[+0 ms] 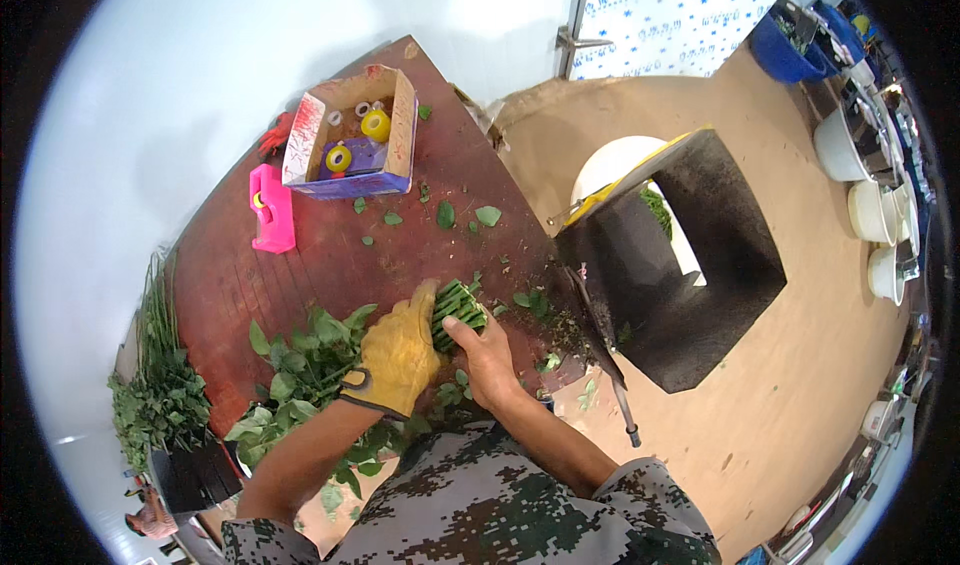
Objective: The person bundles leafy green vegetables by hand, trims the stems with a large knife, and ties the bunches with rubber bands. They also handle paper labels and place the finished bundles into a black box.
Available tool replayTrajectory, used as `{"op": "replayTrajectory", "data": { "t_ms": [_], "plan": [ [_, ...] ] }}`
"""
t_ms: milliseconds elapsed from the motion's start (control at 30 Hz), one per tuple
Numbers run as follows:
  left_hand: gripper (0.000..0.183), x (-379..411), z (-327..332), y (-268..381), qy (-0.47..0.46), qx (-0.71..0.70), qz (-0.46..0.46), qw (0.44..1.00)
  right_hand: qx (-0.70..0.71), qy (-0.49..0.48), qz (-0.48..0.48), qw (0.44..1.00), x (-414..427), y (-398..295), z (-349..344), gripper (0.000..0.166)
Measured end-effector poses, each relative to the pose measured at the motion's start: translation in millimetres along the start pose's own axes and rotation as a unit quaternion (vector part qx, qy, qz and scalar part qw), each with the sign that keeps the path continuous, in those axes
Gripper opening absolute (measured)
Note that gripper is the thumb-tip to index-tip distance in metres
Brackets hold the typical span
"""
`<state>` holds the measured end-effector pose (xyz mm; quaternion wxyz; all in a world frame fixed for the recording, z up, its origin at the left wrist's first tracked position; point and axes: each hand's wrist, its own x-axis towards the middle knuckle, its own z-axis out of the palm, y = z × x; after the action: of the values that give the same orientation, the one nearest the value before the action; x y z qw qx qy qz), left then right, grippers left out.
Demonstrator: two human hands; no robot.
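A bundle of cut green stems (456, 311) is gripped in both hands above the table's near edge, cut ends towards the right. My left hand (403, 353), in a yellow work glove, wraps around the bundle from the left. Bare, my right hand (489, 361) holds its right end, with the thumb across the stems. Broad green leaves (311, 355) spread out below and left of the glove, partly hidden by my forearm. Just right of my right hand, a long-handled cutting blade (598, 325) stands at the table's edge.
On the dark red table (337, 265) are a cardboard box (401, 126) with tape rolls, a pink tape dispenser (274, 212) and loose leaves. A black chute (739, 265) adjoins the right edge, near a white tub (611, 161). More leafy stems (161, 392) lie left; buckets (840, 145) stand far right.
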<state>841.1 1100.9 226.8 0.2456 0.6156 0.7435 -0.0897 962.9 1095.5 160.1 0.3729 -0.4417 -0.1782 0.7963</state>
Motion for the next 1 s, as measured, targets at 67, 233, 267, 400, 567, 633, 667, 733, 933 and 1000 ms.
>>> {"op": "replayTrajectory", "data": {
  "t_ms": [67,233,267,400,567,633,667,733,933,1000],
  "plan": [
    [0.076,2,9,-8,0.036,-0.008,0.042,0.998,-0.014,-0.002,0.013,1.000,3,3,-1,0.057],
    [0.074,11,16,-24,0.080,-0.003,0.093,0.992,-0.188,-0.044,-0.015,0.981,17,2,-22,0.071],
    [0.075,12,13,-24,0.081,0.008,0.091,0.993,-0.222,-0.051,-0.044,0.973,19,3,-26,0.073],
    [0.076,10,-12,-11,0.038,-0.032,0.068,0.996,0.128,0.049,0.071,0.988,36,30,-38,0.084],
    [0.077,14,-7,-21,0.049,-0.027,0.045,0.997,0.257,-0.112,0.101,0.955,48,0,-10,0.079],
    [0.077,13,-12,-16,0.036,-0.030,0.026,0.999,0.271,-0.104,0.093,0.953,41,-6,-3,0.077],
    [0.078,13,-16,-12,0.015,-0.027,0.021,0.999,0.276,-0.099,0.090,0.952,37,-10,0,0.076],
    [0.079,15,-27,-4,-0.024,-0.021,0.013,0.999,0.278,-0.070,0.084,0.954,35,-14,6,0.078],
    [0.074,12,-21,-21,-0.016,-0.101,0.047,0.994,0.309,-0.057,0.062,0.947,27,-15,16,0.079],
    [0.064,13,-13,-25,0.011,-0.075,0.045,0.996,0.321,-0.059,0.067,0.943,25,-20,19,0.082]
  ]
}}
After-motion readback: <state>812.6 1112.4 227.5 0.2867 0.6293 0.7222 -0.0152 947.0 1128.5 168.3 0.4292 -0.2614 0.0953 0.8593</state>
